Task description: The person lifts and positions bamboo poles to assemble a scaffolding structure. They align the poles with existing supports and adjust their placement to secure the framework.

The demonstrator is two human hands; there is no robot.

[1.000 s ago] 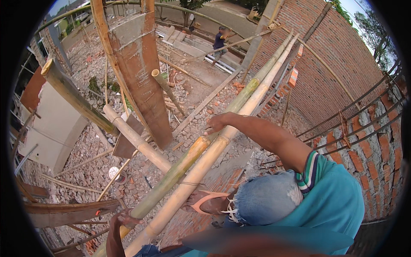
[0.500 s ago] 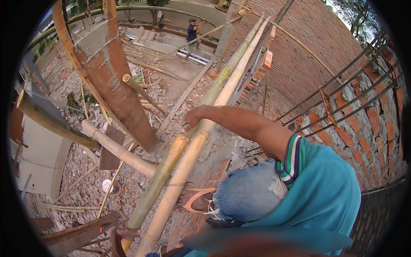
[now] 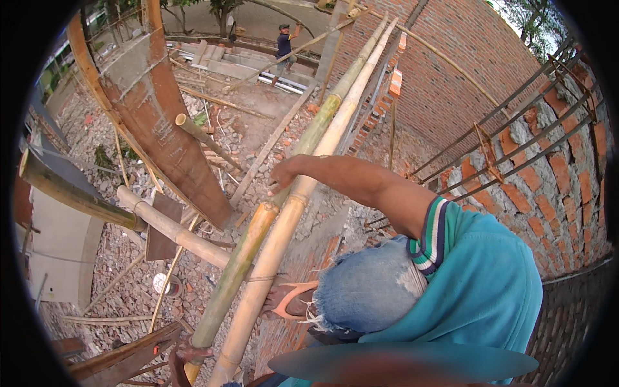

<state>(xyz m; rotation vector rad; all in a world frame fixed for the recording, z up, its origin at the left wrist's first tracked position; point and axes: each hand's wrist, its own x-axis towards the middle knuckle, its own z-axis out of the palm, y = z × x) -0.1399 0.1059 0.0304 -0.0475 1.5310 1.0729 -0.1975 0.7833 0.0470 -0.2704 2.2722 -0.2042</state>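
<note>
Two long bamboo poles run side by side from the lower left up toward the brick wall: a greenish bamboo pole (image 3: 240,258) and a paler bamboo pole (image 3: 274,261). My right hand (image 3: 285,174) reaches across the pale pole and is closed over the green one, just above a yellowish node, its fingers hanging over the far-left side. Low in the picture, my left hand (image 3: 189,353) wraps round the green pole near its lower end. Thin ties (image 3: 263,278) circle the poles by my sandalled foot (image 3: 290,301). The undersides of both grips are hidden.
A crossing bamboo (image 3: 177,233) meets the poles from the left. Curved formwork boards (image 3: 155,129) rise over rubble, near a white bucket (image 3: 169,284). Reinforcing bars (image 3: 503,151) jut by the rough brick wall (image 3: 548,174) at right. Another person (image 3: 284,48) stands far back, arm raised.
The whole view has shifted slightly, moving the scene left. My hands stay at about the same places on the green pole; the fingers of my right hand look a little straighter.
</note>
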